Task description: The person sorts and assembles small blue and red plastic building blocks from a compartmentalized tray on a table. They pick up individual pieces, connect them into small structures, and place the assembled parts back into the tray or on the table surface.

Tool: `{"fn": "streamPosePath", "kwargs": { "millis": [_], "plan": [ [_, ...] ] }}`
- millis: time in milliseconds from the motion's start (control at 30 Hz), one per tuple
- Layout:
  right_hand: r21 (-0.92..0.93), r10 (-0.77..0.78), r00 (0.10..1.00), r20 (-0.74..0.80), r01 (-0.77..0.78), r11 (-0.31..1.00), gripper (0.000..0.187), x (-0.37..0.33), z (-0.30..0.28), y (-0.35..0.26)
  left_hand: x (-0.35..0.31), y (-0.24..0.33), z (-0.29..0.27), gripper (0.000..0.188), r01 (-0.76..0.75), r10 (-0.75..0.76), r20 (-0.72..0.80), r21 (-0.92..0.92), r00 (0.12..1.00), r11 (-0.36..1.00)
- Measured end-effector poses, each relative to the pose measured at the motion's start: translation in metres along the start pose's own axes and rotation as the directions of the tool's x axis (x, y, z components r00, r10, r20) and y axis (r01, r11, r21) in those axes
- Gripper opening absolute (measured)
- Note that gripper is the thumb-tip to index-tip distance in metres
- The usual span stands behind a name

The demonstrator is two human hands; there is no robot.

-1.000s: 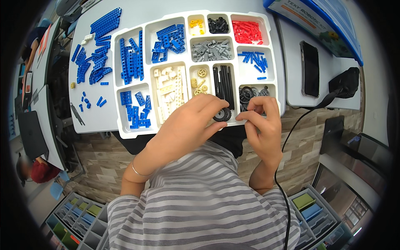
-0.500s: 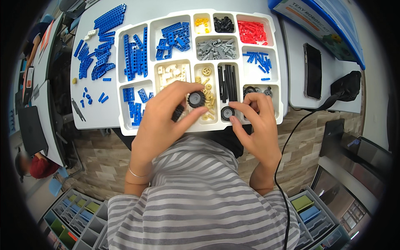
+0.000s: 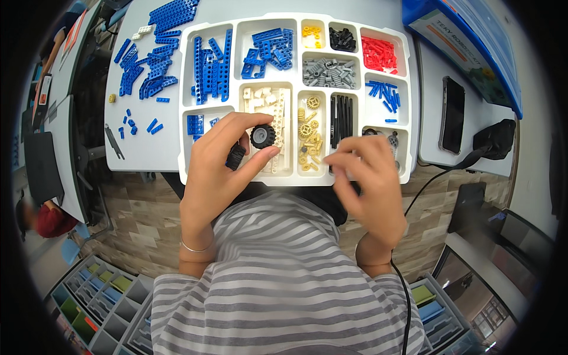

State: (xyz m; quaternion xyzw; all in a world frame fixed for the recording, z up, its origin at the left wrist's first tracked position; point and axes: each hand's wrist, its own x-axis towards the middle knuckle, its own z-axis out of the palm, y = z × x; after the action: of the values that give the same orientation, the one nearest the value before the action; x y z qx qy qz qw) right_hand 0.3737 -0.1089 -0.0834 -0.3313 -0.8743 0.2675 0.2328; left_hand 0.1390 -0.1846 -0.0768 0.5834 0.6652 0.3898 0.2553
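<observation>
My left hand (image 3: 207, 168) pinches a small black toy wheel (image 3: 263, 136) with a grey hub between thumb and forefinger. A second black tyre (image 3: 235, 155) is tucked in the same palm. Over the lower right of the white sorting tray (image 3: 294, 177), my right hand (image 3: 373, 180) is curled and smeared by motion. Dark bits of a wheel (image 3: 356, 187) show among its fingers. Near the hands lie tan gears (image 3: 306, 130), black rods (image 3: 341, 121) and white beams (image 3: 278, 118) in their compartments. Grey and black round parts (image 3: 393, 139) are partly hidden behind my right hand.
Other compartments hold blue beams (image 3: 213, 68), grey connectors (image 3: 329, 73), red pins (image 3: 378, 54) and blue pins (image 3: 383, 94). More blue beams (image 3: 160, 68) lie loose left of the tray. A phone (image 3: 452, 115), a black pouch (image 3: 494, 140) and a blue box (image 3: 467, 47) are at right.
The tray has shifted right in view. My left hand has moved a little left with its wheels. My right hand has closed up and turned, now blurred, covering the wheel it was pinching.
</observation>
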Motion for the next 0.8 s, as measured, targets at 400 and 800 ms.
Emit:
{"fn": "streamPosePath", "kwargs": {
  "millis": [400, 800],
  "plan": [
    [-0.238, -0.066, 0.975, 0.210, 0.117, 0.964, 0.015, 0.017, 0.025, -0.013, -0.012, -0.007, -0.003, 0.038, 0.035, -0.032, 0.030, -0.126, 0.999, 0.991],
    [-0.056, 0.045, 0.998, 0.037, -0.043, 0.998, 0.041, 0.014, 0.002, -0.007, -0.007, 0.003, 0.035, 0.044, -0.187, 0.207, 0.200, -0.113, 0.958, 0.976]
  ]
}}
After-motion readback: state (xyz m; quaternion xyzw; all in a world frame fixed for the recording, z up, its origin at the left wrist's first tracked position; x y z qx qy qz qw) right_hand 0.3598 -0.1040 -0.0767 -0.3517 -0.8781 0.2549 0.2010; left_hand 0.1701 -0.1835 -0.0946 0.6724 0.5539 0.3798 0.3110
